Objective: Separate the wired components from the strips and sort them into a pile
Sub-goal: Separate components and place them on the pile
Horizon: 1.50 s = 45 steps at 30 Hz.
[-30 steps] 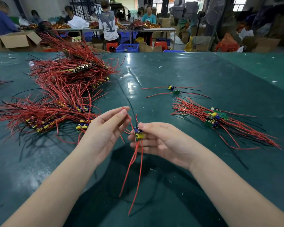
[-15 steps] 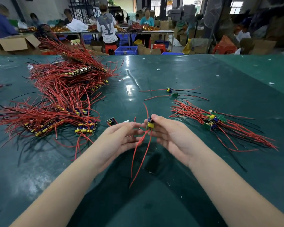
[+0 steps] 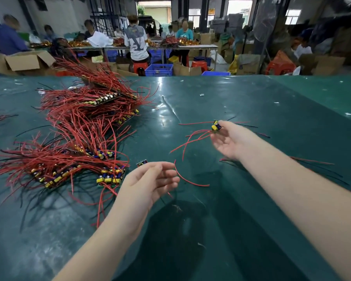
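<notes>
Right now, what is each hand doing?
Left hand: open, fingers loosely curled, holding nothing.
Right hand: pinching a wired component at its fingertips.

sorted pile (image 3: pixel 312 165): mostly behind right arm | far workers (image 3: pixel 8 37): blurred

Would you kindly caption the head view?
Right hand carries a small red-wired component; left hand open beside unsorted red-wired strips.

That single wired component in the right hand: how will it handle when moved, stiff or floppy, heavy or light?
The wired component is probably light: the right hand holds it at the fingertips only. Its red leads look floppy, trailing in loose curves, so they would likely drag and snag. The small blocky body seems unlikely to roll.
</notes>
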Motion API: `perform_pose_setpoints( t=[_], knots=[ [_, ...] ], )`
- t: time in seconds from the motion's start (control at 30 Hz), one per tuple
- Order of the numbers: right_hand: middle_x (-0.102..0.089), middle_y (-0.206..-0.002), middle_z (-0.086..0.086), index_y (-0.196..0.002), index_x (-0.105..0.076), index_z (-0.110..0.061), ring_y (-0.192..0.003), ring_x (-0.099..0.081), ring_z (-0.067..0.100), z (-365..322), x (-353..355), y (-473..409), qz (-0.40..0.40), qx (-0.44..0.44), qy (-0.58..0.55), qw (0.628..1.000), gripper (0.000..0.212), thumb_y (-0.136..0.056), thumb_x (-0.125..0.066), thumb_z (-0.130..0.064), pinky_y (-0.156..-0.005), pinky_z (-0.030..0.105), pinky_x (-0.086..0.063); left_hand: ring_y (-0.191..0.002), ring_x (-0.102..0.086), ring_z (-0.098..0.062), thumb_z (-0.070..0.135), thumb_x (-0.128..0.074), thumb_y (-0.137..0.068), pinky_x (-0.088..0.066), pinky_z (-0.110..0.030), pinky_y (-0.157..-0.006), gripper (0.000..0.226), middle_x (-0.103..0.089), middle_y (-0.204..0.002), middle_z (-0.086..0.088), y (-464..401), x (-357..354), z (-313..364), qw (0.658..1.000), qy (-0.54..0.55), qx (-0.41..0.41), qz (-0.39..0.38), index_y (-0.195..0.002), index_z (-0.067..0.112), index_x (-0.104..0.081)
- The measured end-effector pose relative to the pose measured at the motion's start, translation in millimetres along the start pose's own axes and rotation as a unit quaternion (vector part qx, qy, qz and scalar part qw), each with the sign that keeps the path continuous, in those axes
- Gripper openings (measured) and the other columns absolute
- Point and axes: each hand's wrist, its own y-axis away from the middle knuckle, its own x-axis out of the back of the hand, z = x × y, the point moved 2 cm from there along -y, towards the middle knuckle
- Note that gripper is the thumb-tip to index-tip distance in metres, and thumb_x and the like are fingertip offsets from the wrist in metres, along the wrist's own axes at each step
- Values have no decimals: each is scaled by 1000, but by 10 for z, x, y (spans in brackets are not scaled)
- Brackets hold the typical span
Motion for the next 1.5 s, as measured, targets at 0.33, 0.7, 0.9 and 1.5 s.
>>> perform_pose_setpoints(
  t=[0.33, 0.7, 0.9, 1.5],
  knots=[
    [-47, -131, 28, -101, -45, 4, -105, -58, 35, -240, -35, -550, 45, 75, 149, 985, 13, -91, -44, 12, -79, 39, -55, -66, -68, -20, -6, -38, -97, -56, -23, -61, 32, -68, -71, -12, 33, 0, 56, 1000, -7, -15, -7, -89, -1, -69],
    [-57, -113, 23, -107, -60, 5, -115, -59, 34, -419, 525, -392, 110, 227, 287, 924, 39, -89, -29, 17, -82, 30, -54, -66, -68, -17, -9, -37, -96, -57, -22, -64, 33, -68, -69, -7, -2, 111, 164, 997, -14, -65, 42, -89, -1, -68],
    [-60, -110, 13, -105, -59, -2, -109, -62, 30, -623, 694, -14, 30, 348, 250, 903, 31, -91, -38, 15, -80, 29, -59, -67, -68, -16, -10, -36, -95, -57, -22, -65, 32, -67, -68, -6, -19, 139, 170, 996, -10, -73, 53, -89, -1, -67],
    [-67, -117, 4, -111, -72, -18, -113, -57, 26, -250, 1160, 369, 50, 317, 770, 552, 24, -91, -58, -13, -97, 36, -43, -62, -64, -12, -7, -39, -95, -56, -20, -62, 33, -67, -66, 0, -22, 97, 120, 992, -89, -72, 48, -84, 5, -68]
  ],
)
